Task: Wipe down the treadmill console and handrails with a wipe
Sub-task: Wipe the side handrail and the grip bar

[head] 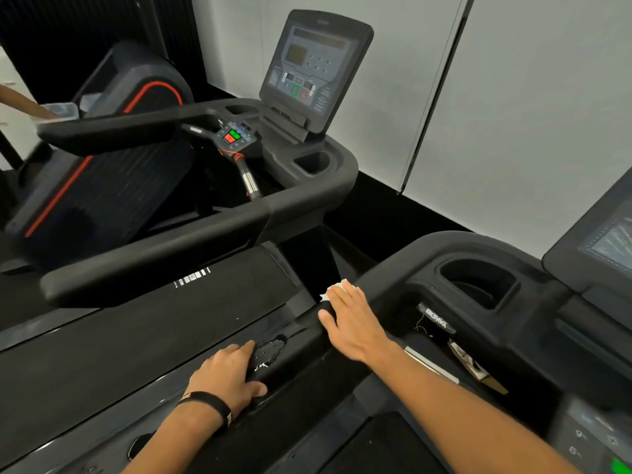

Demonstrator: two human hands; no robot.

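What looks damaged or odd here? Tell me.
The near handrail has a worn patch with white flecks where the black covering has peeled, right beside the left hand. The right hand presses the wipe farther along.

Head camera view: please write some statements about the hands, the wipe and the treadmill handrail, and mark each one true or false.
1. The right hand presses a white wipe onto the near handrail. True.
2. The left hand holds a spray bottle. False: it rests on the same handrail and holds no bottle.
3. The left wrist wears a black wristband. True.
4. The wipe lies on the far console screen. False: it is under the right hand's fingers, on the handrail.
5. The handrail surface shows a worn, flaking patch between the two hands. True.
6. The near cup holder holds a water bottle. False: no bottle shows in it.
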